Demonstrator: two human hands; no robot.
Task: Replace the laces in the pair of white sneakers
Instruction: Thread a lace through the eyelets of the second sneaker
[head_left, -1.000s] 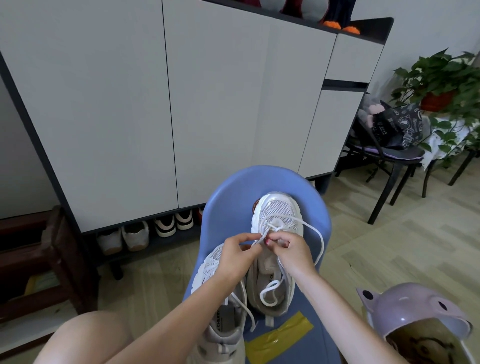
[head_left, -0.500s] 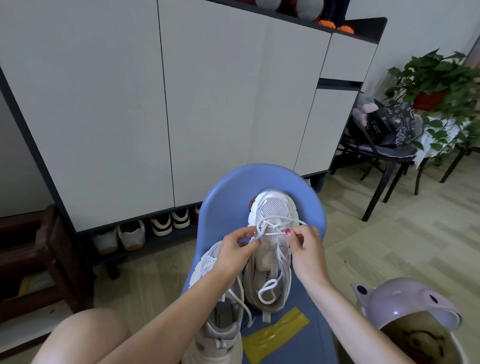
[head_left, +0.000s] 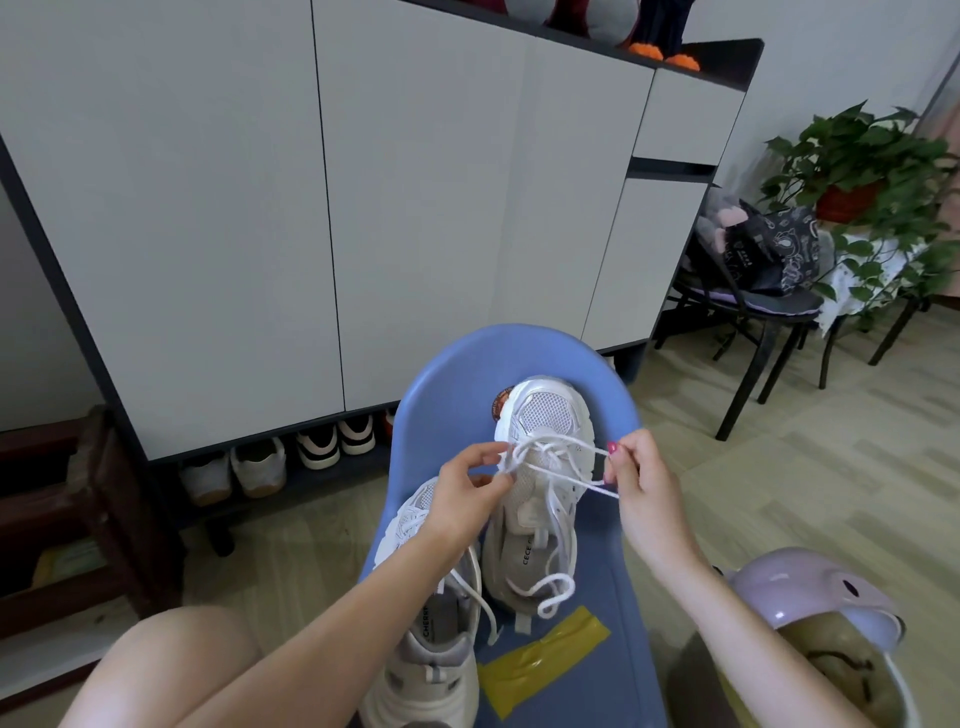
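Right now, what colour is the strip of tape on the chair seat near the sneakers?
Yellow. The tape lies on the blue chair, clearest in the head view.

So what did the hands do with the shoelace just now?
The right hand pulled its lace end out to the right, away from the left hand, which kept pinching the lace over the far sneaker. Both sneakers stayed on the blue chair.

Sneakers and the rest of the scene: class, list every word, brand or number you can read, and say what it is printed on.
"CECE": insole of the right sneaker; any further letters are hidden.
"CHERR": insole of the left sneaker; the rest is hidden.
Black bag on the chair: white print, too small to read.
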